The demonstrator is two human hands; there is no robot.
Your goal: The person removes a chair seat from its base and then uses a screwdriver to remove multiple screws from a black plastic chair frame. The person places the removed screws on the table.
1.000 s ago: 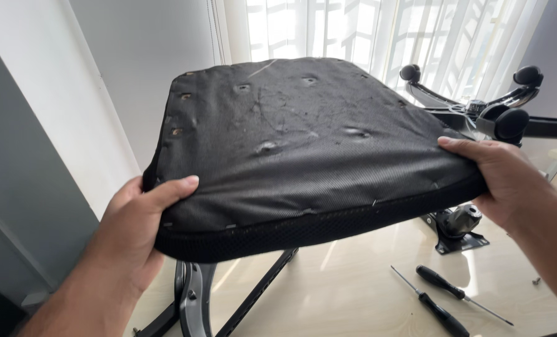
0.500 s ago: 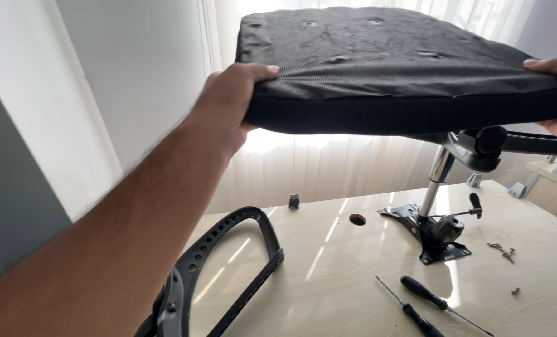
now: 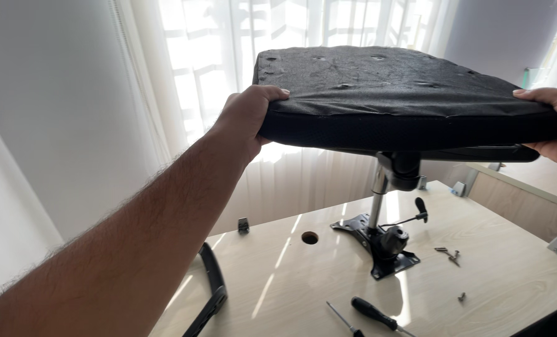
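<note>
Your left hand [image 3: 244, 118] and right hand [image 3: 556, 125] each clamp an opposite edge of the black seat cushion [image 3: 397, 93], held level above the bench [image 3: 509, 274], its underside up, directly over the upright gas-lift mechanism [image 3: 381, 237]

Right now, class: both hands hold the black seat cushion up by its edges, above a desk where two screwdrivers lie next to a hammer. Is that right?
Not quite. The head view shows no hammer: the screwdrivers lie near loose screws on the desk. Both hands, left and right, do hold the cushion up.
</note>
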